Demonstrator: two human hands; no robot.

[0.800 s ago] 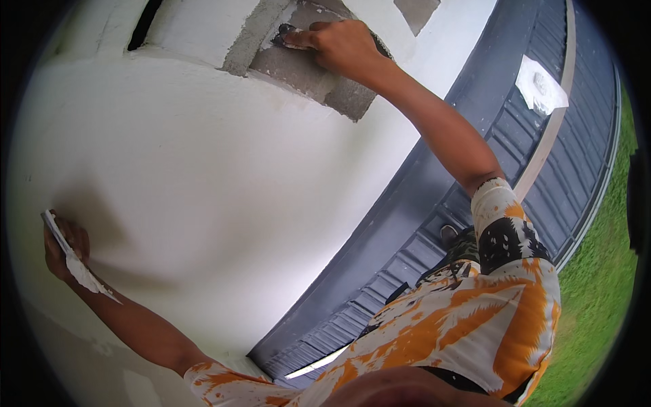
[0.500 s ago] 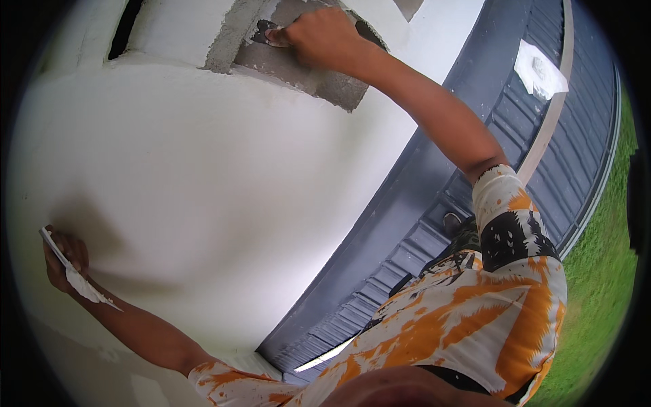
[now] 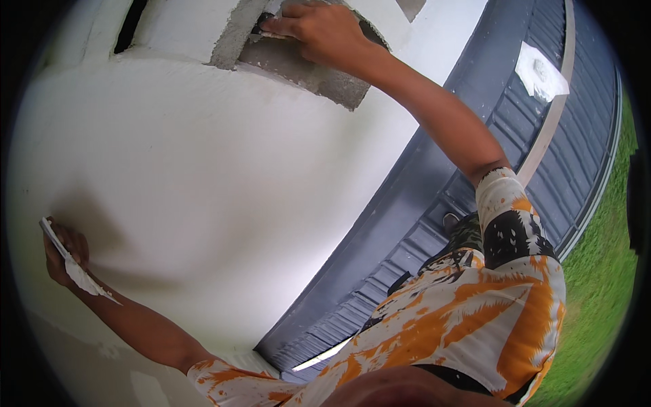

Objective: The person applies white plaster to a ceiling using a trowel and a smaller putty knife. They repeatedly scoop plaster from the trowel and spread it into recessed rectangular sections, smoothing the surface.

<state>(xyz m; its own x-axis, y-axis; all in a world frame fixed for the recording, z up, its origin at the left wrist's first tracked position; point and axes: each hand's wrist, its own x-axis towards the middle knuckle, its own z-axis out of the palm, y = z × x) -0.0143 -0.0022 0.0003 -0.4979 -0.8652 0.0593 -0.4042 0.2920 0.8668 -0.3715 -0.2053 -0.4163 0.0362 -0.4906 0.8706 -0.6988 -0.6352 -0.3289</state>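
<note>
1. The right hand reaches up to the grey recess in the white wall, fingers pinched on a small dark tool; I'd guess the close grip is for control near the recess's edge.
2. Over by the wall, well apart, the left hand is curled around a pale flat tool, white paste clinging along it. It's held out clear of the shirt, perhaps to avoid smearing.
3. 1 white sheet bearing a pale lump lies on the ribbed roofing, overlapping a wooden strip that probably stops it sliding.
</note>
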